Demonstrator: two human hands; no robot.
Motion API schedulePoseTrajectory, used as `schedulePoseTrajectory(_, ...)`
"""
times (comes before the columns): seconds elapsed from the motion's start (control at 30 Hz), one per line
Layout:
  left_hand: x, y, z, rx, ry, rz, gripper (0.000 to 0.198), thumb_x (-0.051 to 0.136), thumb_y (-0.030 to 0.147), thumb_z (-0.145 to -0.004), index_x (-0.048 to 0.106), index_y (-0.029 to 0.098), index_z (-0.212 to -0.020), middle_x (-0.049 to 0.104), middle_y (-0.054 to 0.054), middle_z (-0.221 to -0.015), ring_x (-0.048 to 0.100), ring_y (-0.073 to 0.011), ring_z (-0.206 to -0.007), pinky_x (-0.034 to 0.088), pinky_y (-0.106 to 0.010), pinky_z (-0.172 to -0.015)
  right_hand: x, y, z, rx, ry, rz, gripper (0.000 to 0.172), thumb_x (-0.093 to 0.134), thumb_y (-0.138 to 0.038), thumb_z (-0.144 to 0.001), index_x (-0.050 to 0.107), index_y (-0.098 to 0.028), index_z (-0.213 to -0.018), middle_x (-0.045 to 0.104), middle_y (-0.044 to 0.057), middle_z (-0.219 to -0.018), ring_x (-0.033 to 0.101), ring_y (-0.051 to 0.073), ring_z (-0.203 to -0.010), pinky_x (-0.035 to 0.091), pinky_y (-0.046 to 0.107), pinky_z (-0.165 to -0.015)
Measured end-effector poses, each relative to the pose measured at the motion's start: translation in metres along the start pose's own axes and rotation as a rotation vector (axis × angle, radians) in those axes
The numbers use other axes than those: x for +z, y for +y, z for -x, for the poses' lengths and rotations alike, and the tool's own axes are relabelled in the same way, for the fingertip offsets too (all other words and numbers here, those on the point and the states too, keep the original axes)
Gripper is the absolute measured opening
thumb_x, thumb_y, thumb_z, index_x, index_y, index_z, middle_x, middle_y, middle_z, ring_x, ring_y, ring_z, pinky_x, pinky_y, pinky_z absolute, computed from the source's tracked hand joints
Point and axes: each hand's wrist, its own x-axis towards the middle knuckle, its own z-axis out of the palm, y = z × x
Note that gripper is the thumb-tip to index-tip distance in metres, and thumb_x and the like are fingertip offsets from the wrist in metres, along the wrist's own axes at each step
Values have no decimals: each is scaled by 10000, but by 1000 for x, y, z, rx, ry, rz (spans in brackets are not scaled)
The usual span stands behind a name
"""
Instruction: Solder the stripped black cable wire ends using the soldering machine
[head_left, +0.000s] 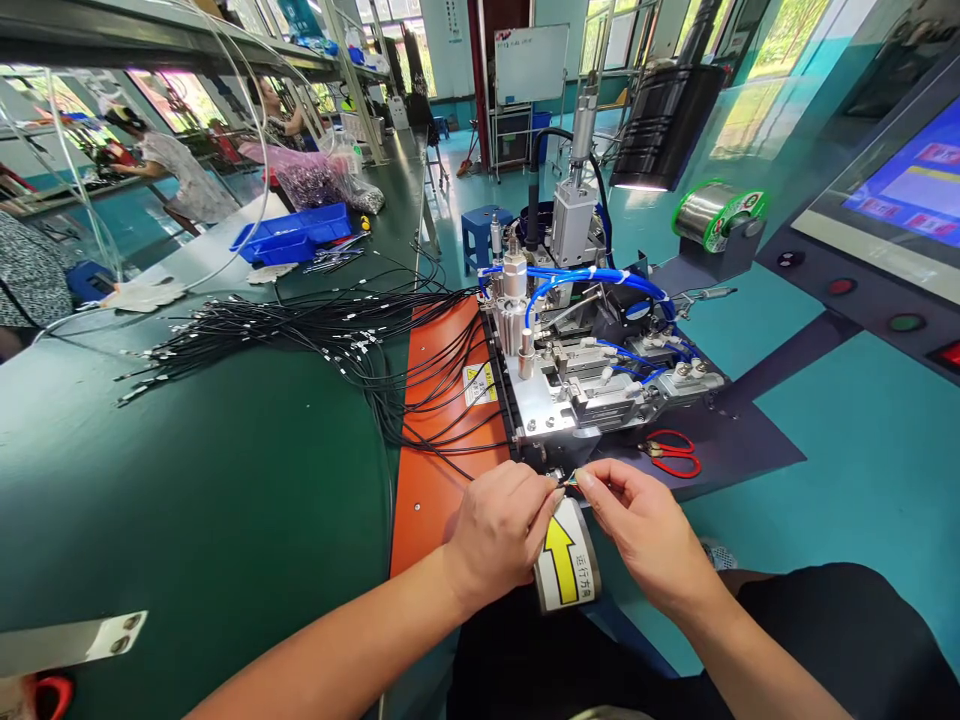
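In front of the machine, my left hand (506, 520) is closed around the end of a black cable. Thin coloured wires (571, 481) fan out from that end, and the fingertips of my right hand (636, 515) pinch them. Just beneath both hands sits a rounded white cover (566, 575) marked with a yellow arrow. Behind my hands stands the soldering machine (600, 370), fitted with metal clamps and blue air tubes. Several black cables (442, 400) run across the orange plate (421, 500) beside my left hand.
A large bundle of black cables (262, 325) lies on the green table (285, 480). Red-handled cutters (675, 455) rest right of the machine. A solder spool (716, 215), a control screen (907, 190) and a blue tray (300, 235) stand around. Other people (176, 165) sit far left.
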Motion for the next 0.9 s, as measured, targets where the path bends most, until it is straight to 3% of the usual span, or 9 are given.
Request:
schedulePoseTrajectory(0.2,-1,1,0,-45,-9,-30,223,489,240,-979,672,162,-878,589,-44,-710,506,-170,-668,400,-312,-629,2,10,-9,-32,-11,38,361,562,-514,-927,682,-175,-885,670,33,-802,576,179,-727,445,278,-657)
schedulePoseTrajectory(0.43,-4,-6,9,-152,-32,115,257,495,107,-941,652,190,-1126,608,-73,-941,543,-198,-881,471,-329,-762,5,18,-19,-20,3,56,336,554,-495,-938,672,-183,-901,674,34,-844,572,182,-759,447,282,-684)
schedulePoseTrajectory(0.9,-4,-6,7,-199,-72,76,271,502,94,-918,674,192,-1103,584,-73,-921,510,-210,-874,460,-339,-747,10,20,-21,10,-15,41,342,557,-506,-931,666,-183,-897,660,33,-825,567,183,-740,445,282,-661)
